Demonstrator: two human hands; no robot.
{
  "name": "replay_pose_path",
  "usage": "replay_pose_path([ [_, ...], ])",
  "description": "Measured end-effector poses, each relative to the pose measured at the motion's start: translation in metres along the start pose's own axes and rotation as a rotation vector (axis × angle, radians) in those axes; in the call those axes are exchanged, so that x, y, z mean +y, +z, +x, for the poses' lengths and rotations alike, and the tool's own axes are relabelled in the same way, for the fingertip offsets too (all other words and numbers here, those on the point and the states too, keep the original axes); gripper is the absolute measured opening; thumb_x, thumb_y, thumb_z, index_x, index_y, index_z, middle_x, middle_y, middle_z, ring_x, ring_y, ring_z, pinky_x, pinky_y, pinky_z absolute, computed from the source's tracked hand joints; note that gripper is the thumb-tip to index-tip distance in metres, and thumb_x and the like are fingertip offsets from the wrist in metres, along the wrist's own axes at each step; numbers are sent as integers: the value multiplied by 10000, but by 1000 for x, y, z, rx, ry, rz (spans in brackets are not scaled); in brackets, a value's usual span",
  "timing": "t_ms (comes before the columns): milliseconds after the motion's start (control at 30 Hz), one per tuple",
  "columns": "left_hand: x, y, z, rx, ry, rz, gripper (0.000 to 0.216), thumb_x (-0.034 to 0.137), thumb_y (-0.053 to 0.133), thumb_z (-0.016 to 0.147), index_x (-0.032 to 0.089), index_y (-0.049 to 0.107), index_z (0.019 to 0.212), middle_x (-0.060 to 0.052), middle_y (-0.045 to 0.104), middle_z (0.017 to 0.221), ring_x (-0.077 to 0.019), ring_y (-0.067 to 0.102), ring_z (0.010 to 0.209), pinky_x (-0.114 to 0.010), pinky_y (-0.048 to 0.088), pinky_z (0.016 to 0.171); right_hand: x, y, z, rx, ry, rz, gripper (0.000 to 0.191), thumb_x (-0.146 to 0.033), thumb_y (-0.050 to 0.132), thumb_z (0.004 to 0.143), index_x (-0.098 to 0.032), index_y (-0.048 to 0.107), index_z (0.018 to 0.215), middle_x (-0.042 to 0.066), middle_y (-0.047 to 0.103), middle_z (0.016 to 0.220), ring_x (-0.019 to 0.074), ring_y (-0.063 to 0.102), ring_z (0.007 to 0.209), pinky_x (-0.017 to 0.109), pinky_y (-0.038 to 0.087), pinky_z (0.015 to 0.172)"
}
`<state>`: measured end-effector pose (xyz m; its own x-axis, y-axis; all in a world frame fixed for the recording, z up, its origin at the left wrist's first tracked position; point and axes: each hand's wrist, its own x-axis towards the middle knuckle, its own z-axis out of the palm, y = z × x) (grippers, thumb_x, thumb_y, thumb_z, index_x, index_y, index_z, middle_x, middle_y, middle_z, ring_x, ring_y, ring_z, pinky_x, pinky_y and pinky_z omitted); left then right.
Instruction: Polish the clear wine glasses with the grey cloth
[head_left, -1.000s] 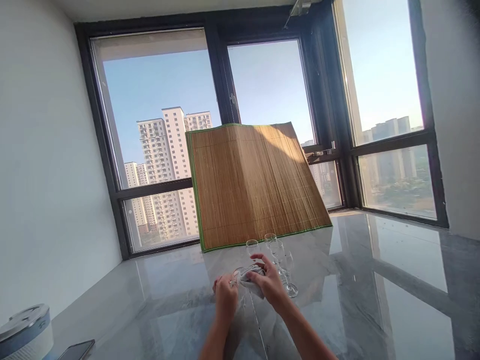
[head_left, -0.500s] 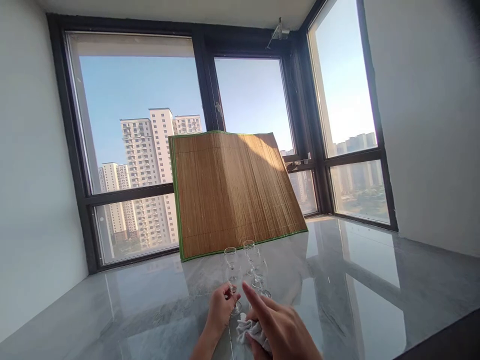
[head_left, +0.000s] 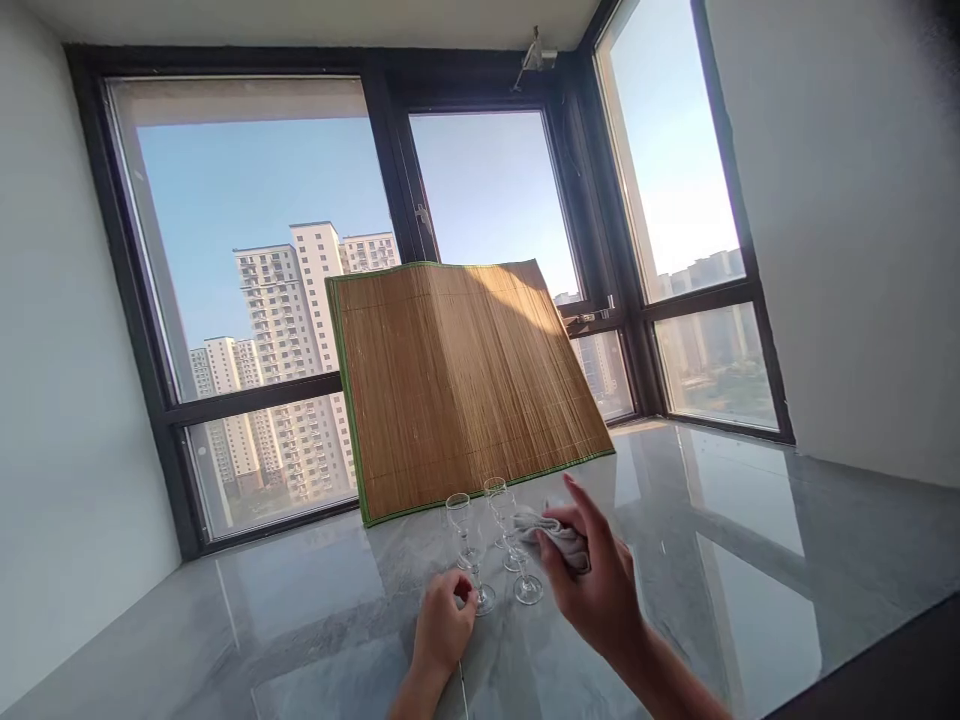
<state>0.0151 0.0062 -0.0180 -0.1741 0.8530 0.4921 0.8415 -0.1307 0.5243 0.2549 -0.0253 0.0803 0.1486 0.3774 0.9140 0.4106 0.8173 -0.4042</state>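
Note:
Several clear stemmed glasses stand close together on the shiny grey stone surface. My left hand (head_left: 446, 615) is low beside the nearest left glass (head_left: 469, 540), thumb and fingers pinched at the edge of its foot. In my right hand (head_left: 600, 585) is a bunched pale grey cloth (head_left: 559, 540), gripped between thumb and fingers, with the index finger pointing up. The cloth hides the upper part of the front right glass (head_left: 528, 588), whose round foot shows below. Behind them, another glass (head_left: 496, 505) partly overlaps its neighbours.
A folded bamboo mat (head_left: 465, 380) with green edging leans against the windows behind the glasses. The grey stone surface (head_left: 315, 610) reflects the window light. Dark window frames (head_left: 247, 400) stand at the back, with a white wall (head_left: 832, 250) on the right.
My right hand has risen and moved right with the cloth, from low in front of the glasses to beside their bowls. My left hand has shifted slightly down from the stem toward the foot.

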Motion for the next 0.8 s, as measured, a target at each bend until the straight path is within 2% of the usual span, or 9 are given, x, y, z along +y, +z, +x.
replay_pose_path([
  [67,4,-6,-4,-52,82,-8,191,280,520,824,196,673,748,-42,672,784,-201,624,810,-312,473,786,49,20,5,62,225,-73,636,-305,526,877,-227,354,1485,50,719,960,218,687,820,340,526,769],
  [167,9,-12,-11,-136,159,-3,204,258,529,819,218,729,838,-61,686,936,-224,617,941,-348,467,891,116,47,-4,42,472,-256,618,-337,490,846,-200,407,1443,56,709,953,245,673,800,339,485,709],
  [267,12,-14,-15,-210,173,45,250,287,558,813,268,759,961,-58,673,1073,-237,598,1045,-379,435,994,152,62,-20,-17,626,-353,617,-328,479,819,-168,430,1413,69,709,948,243,668,752,327,451,670],
  [433,12,-13,-16,-263,147,115,363,330,558,834,296,714,1160,-67,643,1237,-262,550,1186,-464,318,1124,158,65,-33,-168,554,-353,588,-298,469,835,-199,422,1413,53,707,970,219,662,752,300,423,664],
  [533,10,-13,-16,-312,126,139,508,363,578,828,307,603,1332,-75,565,1402,-290,459,1324,-526,205,1180,159,66,-35,-234,558,-369,587,-274,485,833,-190,422,1410,60,715,968,204,652,726,285,407,645],
  [600,9,-14,-16,-308,120,136,549,375,590,821,305,573,1365,-79,521,1457,-296,429,1359,-536,174,1192,161,66,-36,-259,570,-382,589,-269,491,835,-187,413,1413,68,718,985,203,652,730,282,405,647],
  [700,10,-18,-15,-197,117,109,405,336,574,819,264,699,1198,-95,597,1370,-287,514,1270,-492,288,1145,165,67,-38,-283,573,-394,591,-268,495,833,-176,413,1411,88,715,1005,214,658,765,291,418,672],
  [800,11,-22,-13,-109,128,76,285,302,537,829,231,755,999,-88,702,1120,-252,611,1073,-432,414,1020,165,68,-39,-298,577,-407,598,-282,496,834,-176,411,1416,110,708,1029,221,665,787,298,434,683],
])
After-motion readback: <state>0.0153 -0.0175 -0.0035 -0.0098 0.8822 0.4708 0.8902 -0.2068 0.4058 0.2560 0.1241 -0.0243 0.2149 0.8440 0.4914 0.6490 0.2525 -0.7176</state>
